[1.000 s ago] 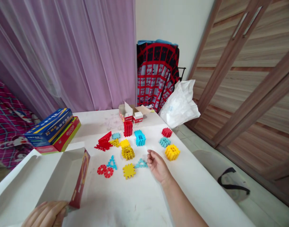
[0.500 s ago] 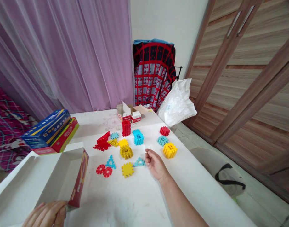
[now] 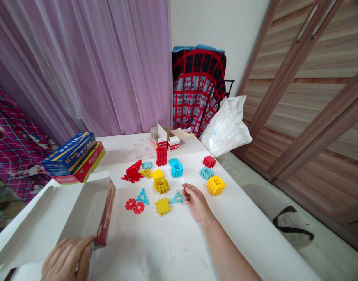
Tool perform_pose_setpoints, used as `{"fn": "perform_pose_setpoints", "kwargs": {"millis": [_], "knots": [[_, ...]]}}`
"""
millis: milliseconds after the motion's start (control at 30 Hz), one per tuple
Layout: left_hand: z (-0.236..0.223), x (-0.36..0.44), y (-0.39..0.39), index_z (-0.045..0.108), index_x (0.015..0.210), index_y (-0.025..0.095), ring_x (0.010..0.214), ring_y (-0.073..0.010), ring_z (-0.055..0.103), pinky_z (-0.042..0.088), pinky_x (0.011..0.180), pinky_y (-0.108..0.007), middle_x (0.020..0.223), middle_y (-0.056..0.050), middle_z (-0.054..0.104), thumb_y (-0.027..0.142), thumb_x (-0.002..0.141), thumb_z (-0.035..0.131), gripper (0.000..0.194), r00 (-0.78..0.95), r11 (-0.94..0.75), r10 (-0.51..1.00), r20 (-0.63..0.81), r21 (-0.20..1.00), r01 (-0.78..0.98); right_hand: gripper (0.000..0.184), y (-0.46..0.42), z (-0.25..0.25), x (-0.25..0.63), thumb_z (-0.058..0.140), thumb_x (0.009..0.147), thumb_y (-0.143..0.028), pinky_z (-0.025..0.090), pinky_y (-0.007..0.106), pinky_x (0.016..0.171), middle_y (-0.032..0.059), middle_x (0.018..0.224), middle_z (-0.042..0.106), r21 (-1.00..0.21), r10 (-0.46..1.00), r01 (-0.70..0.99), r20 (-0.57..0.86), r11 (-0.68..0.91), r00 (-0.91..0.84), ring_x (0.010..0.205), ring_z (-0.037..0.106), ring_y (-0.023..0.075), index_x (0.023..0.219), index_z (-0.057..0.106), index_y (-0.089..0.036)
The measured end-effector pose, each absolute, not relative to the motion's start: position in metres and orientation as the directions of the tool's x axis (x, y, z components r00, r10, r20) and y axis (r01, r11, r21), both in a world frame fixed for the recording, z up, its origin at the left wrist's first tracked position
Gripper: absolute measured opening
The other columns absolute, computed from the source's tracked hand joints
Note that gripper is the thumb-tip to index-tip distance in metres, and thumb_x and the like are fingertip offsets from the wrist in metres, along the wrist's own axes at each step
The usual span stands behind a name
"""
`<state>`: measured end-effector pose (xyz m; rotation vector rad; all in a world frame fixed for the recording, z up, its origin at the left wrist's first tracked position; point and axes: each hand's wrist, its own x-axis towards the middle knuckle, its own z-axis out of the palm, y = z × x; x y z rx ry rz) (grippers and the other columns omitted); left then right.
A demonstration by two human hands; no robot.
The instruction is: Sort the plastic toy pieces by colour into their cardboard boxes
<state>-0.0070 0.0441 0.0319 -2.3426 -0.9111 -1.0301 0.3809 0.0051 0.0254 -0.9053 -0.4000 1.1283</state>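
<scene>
My left hand (image 3: 66, 259) grips the near edge of an open cardboard box (image 3: 107, 212), white inside with a red side, fingers bent over the wall. Above the table's middle, my right hand (image 3: 196, 201) has its fingers curled closed; nothing shows in them. Beside its fingertips lies a light-blue triangular piece (image 3: 176, 198), partly behind the hand. Left of that is a yellow notched square (image 3: 163, 206). Farther left lie two red notched discs (image 3: 134, 205) and a blue triangle (image 3: 142, 196). Behind them stand a yellow stack (image 3: 161, 185), a blue stack (image 3: 176, 168) and a red stack (image 3: 161, 157).
A yellow block stack (image 3: 216, 185), a teal stack (image 3: 206, 173) and a red stack (image 3: 209, 161) line the table's right side. Red triangular pieces (image 3: 132, 172) lie at left. Blue boxes (image 3: 69, 154) stand at far left, small open boxes (image 3: 173, 143) at the back, a white bag (image 3: 225, 127) behind.
The view has swung slightly left, so everything sits farther right. Both hands keep about the same places, left on the box and right by the light-blue triangle. No piece has visibly moved.
</scene>
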Motion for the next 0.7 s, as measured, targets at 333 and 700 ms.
{"fn": "perform_pose_setpoints", "kwargs": {"millis": [333, 700], "knots": [[0.039, -0.002, 0.038, 0.060, 0.098, 0.026, 0.073, -0.0196, 0.064, 0.043, 0.092, -0.039, 0.079, 0.000, 0.070, 0.028, 0.090, 0.049, 0.014, 0.500, -0.689, 0.441, 0.745, -0.076, 0.721, 0.029, 0.002, 0.023, 0.370, 0.086, 0.062, -0.037, 0.033, 0.021, 0.046, 0.0021, 0.064, 0.068, -0.922, 0.920, -0.369, -0.037, 0.120, 0.391, 0.052, 0.050, 0.0089, 0.081, 0.076, -0.018], [0.044, 0.001, 0.034, 0.059, 0.093, 0.024, 0.070, -0.0173, 0.064, 0.043, 0.092, -0.038, 0.077, 0.000, 0.069, 0.026, 0.091, 0.048, 0.011, 0.507, -0.709, 0.414, 0.756, -0.081, 0.700, 0.014, 0.001, 0.015, 0.365, 0.075, 0.070, -0.034, 0.047, 0.031, 0.061, 0.0030, 0.068, 0.070, -0.981, 0.820, 0.070, 0.190, 0.181, 0.540, 0.060, 0.059, 0.0163, 0.078, 0.075, -0.023]]}}
